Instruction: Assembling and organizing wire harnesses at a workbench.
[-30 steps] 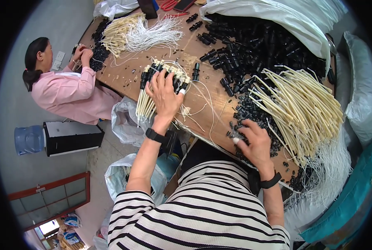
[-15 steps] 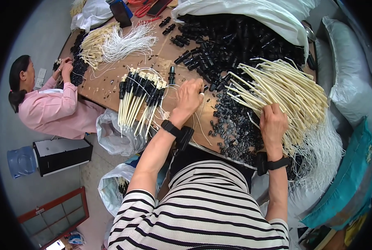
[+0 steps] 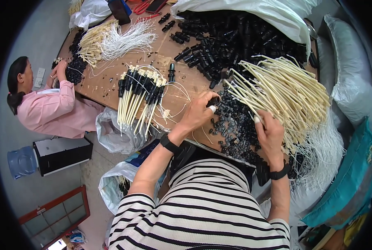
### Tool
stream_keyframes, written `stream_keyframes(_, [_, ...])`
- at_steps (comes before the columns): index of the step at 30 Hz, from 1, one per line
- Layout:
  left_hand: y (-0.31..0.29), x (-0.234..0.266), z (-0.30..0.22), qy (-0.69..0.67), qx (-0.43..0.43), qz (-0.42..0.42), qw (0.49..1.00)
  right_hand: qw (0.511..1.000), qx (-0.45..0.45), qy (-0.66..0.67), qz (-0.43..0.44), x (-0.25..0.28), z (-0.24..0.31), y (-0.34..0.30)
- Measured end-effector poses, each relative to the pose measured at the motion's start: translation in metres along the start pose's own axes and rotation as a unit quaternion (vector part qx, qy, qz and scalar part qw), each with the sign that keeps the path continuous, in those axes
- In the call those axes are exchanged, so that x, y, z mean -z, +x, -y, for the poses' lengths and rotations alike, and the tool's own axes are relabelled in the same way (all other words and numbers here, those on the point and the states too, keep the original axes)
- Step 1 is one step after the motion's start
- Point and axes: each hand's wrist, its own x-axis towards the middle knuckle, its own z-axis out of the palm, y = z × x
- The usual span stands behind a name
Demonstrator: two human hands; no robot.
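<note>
My left hand (image 3: 198, 111) is closed around a short black plastic fitting (image 3: 213, 101), whose end shows past the fingers. Close by, small dark plastic pieces (image 3: 231, 131) lie scattered over the tabletop. With fingers pinched together, my right hand (image 3: 270, 131) grips the end of a thin cream-coloured rod (image 3: 251, 109) at the near edge of a large bundle of cream rods (image 3: 294, 93). White strings (image 3: 319, 146) trail from the bundle. Left of my left hand lies a row of rods fitted with black fittings (image 3: 142, 89), and a single black fitting (image 3: 171, 73) stands apart.
A heap of black fittings (image 3: 240, 37) spills from a white sack (image 3: 252, 12) at the back. Another rod bundle (image 3: 96, 41) lies back left, near a co-worker in pink (image 3: 48, 104). Stuffed sacks (image 3: 352, 71) line the right; open bags (image 3: 115, 137) sit below the table's left side.
My left hand has moved right and nearer, away from the heap, and now shows a black fitting in its fingers. My right hand has shifted slightly nearer, still at the rods.
</note>
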Motion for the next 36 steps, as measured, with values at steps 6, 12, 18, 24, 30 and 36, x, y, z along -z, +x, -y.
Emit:
stream_keyframes(6, [-0.006,0.012,0.003,-0.128,0.115,0.012,0.985,0.935,-0.192,0.291,0.058,0.019,0.014,-0.032])
stream_keyframes(12, [-0.005,0.016,0.003,-0.093,0.112,0.033,0.989,0.934,-0.167,0.308,0.070,0.022,0.007,-0.044])
stream_keyframes(18, [-0.011,0.011,0.001,0.104,-0.251,0.075,0.959,0.971,-0.041,0.184,0.146,0.012,0.003,-0.044])
stream_keyframes(24, [-0.024,-0.011,-0.066,0.153,-0.225,0.022,0.962,0.971,-0.072,0.209,0.087,-0.014,0.023,-0.012])
stream_keyframes(30, [-0.042,0.008,0.014,0.006,0.145,-0.067,0.987,0.758,-0.111,0.635,0.100,0.012,0.013,-0.009])
stream_keyframes(36, [-0.024,-0.007,-0.034,-0.283,0.226,0.044,0.931,0.986,0.075,0.096,0.112,-0.037,0.040,-0.021])
